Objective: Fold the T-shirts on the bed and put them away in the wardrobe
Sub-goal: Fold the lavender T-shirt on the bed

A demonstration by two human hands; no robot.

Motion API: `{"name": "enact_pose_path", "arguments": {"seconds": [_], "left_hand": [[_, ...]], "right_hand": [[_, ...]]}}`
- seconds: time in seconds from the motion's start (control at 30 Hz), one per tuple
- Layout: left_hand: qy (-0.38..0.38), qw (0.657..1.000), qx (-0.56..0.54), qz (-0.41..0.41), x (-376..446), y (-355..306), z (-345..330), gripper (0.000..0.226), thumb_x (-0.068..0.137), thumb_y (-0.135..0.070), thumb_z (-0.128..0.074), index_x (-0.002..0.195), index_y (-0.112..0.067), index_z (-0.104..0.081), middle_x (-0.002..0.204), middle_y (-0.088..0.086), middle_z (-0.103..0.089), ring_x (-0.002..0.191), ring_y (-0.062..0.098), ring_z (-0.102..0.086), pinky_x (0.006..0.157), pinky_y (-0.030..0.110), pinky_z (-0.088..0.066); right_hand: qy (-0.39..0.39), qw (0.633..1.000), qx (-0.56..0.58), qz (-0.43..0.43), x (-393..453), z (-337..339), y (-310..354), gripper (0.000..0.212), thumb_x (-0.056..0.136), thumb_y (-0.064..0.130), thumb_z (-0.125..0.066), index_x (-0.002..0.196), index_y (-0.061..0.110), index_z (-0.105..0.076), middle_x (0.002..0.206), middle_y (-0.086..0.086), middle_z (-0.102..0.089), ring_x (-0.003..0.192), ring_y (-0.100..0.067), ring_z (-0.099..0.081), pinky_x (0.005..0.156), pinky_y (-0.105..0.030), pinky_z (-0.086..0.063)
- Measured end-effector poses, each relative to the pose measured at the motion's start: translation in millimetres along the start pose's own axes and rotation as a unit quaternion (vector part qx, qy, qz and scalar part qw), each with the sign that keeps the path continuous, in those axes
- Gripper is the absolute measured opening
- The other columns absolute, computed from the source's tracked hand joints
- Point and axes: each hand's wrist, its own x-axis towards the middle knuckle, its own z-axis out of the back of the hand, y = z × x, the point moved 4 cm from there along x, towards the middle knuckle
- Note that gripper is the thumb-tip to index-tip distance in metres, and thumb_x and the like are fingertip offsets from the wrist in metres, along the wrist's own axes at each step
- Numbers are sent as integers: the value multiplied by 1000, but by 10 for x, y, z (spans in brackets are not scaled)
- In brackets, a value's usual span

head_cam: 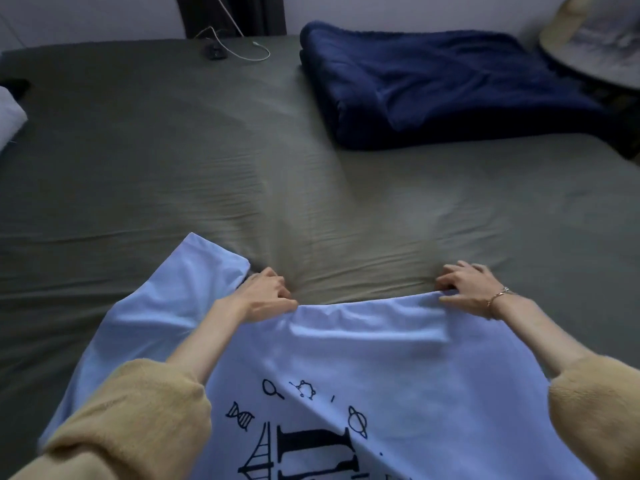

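Bed (173,150): wide surface under an olive-grey fitted sheet, creased, with wrinkles fanning toward the near middle. Blanket (443,88): navy, plush, folded in a thick slab on the far right of the bed. T-shirt (363,358): white, spread flat on the near part of the bed, printed side up with black motifs (magnifier, DNA strand, ringed planet, bridge, columns); one sleeve (194,268) sticks out to the far left; the far edge runs straight between the two hands. Sleeves of the person: tan, fuzzy, pushed up the forearms at the lower corners. Left hand (266,296): fingers curled, pinching the shirt's far edge beside the sleeve. Right hand (467,289): fingers bent down onto the far edge at the right corner, thumb under the hem, gripping it; a thin bracelet (498,295) on the wrist. Cable (242,46): white, looping across the far edge of the bed. Pillow (8,116): pale corner at the left margin.
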Motion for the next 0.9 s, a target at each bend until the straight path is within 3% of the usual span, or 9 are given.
{"name": "enact_pose_path", "arguments": {"seconds": [0.07,0.13,0.23,0.33,0.47,0.57,0.7,0.77,0.9], "left_hand": [[9,1000,-18,9,50,-22,-8,32,81,-44,-38,57,-25,-46,88,-3,-48,107,18,-37,95,31,-31],[13,999,-42,19,84,-29,-44,34,95,-28,-43,61,-22,-45,93,-1,-47,108,19,-36,89,23,-26],[-14,998,-57,38,122,-20,-84,36,101,-21,-33,65,-19,-36,92,5,-48,107,22,-36,82,24,-23],[-53,994,-85,46,181,-38,-117,36,104,-26,-27,68,-20,-30,85,5,-46,104,24,-37,83,32,-26],[-107,989,-80,59,220,-38,-163,37,104,-30,-23,68,-20,-26,78,5,-46,94,24,-35,85,36,-29],[-107,990,-58,71,235,-89,-179,38,103,-35,-23,69,-20,-28,78,5,-50,95,24,-35,88,37,-31],[-104,988,-84,72,231,-118,-161,47,97,-52,-30,68,-16,-37,73,2,-52,98,20,-35,87,35,-29],[-96,991,-70,68,235,-115,-155,44,99,-47,-32,67,-17,-36,75,4,-51,100,22,-35,86,35,-29],[-94,992,-33,76,273,-127,-173,40,103,-35,-23,67,-21,-26,82,4,-44,108,28,-36,103,45,-25]], "right_hand": [[-6,1000,26,-9,-2,-34,-222,17,92,39,-46,77,30,-47,94,8,-38,112,-16,-39,101,-34,-24],[-2,999,47,-13,23,-79,-326,29,88,43,-34,95,21,-53,105,0,-44,114,-22,-39,100,-37,-25],[-43,999,17,-14,101,-132,-371,24,98,24,-34,113,13,-50,124,-6,-50,115,-23,-40,101,-38,-26],[-103,994,12,-29,156,-110,-467,18,102,18,-26,110,18,-43,123,-2,-53,115,-21,-42,105,-38,-23],[-149,988,6,-49,203,-104,-538,20,102,19,-26,114,15,-42,121,-5,-57,111,-23,-47,92,-31,-29],[-158,984,24,-75,213,-87,-553,14,98,18,-30,102,13,-41,119,-12,-58,113,-25,-46,92,-35,-28],[-155,981,-19,-115,271,-50,-718,31,97,27,-20,102,11,-47,118,-12,-53,115,-26,-43,92,-36,-30],[-151,982,-9,-118,321,-96,-753,26,99,25,-29,105,8,-48,118,-13,-51,114,-27,-42,93,-36,-31],[-158,978,20,-138,347,-176,-705,26,97,25,-36,108,4,-46,118,-16,-49,113,-30,-41,94,-38,-30]]}}
